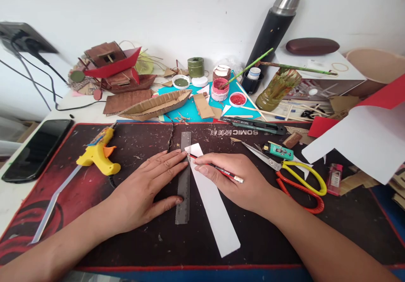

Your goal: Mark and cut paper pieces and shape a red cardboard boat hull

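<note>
My left hand lies with fingers stretched out, fingertips and thumb pressing on a dark metal ruler that lies upright in the view on the black desk mat. Partly under the ruler's upper end sits the top of a white paper strip, which slants down to the right. My right hand is closed round a red and black pencil with a white eraser end. The pencil's tip meets the strip near its top, close to the ruler's edge and my left fingertips.
A yellow glue gun and a phone lie left. Scissors, lighters and a utility knife are at right. Behind stand paint jars, a cardboard boat hull and a black thermos.
</note>
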`<state>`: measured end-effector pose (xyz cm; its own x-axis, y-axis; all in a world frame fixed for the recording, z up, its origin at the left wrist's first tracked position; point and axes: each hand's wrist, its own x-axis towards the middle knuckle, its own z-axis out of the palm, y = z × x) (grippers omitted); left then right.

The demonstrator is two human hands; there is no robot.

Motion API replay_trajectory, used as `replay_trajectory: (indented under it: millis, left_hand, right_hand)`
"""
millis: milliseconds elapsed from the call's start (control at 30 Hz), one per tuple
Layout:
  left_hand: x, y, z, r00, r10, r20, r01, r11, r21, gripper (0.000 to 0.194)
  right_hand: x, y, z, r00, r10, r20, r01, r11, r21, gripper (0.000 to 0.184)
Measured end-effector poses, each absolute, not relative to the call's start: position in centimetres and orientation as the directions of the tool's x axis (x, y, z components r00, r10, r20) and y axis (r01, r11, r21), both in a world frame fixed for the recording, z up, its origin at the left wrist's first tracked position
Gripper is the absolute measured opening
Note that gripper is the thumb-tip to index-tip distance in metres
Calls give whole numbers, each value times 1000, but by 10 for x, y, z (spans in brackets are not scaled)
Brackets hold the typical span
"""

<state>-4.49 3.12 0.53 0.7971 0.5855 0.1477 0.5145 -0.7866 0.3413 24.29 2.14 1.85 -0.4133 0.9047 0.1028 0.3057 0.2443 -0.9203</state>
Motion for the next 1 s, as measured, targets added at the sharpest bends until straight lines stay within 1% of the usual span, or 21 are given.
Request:
replay_trajectory:
  millis: [300, 433, 700, 1000]
  left_hand:
    - [-45, 31, 3, 803, 580, 141, 517, -794, 320, 70]
    - [-44, 31, 2, 806, 578, 131, 523, -797, 302, 71]
    - [-44, 31, 2, 801, 584, 131, 524, -790, 317, 75]
    - [-44, 30, 2, 807, 578, 121, 524, -795, 305, 74]
  right_hand:
    - [243, 21, 18, -419, 902, 107, 306, 251, -918, 20]
    - [243, 22, 17, -413, 903, 119, 299, 258, -919, 20]
    - [243, 21, 16, -413, 902, 129, 297, 267, -916, 20]
    - [243, 21, 16, -415, 901, 126, 294, 264, -919, 20]
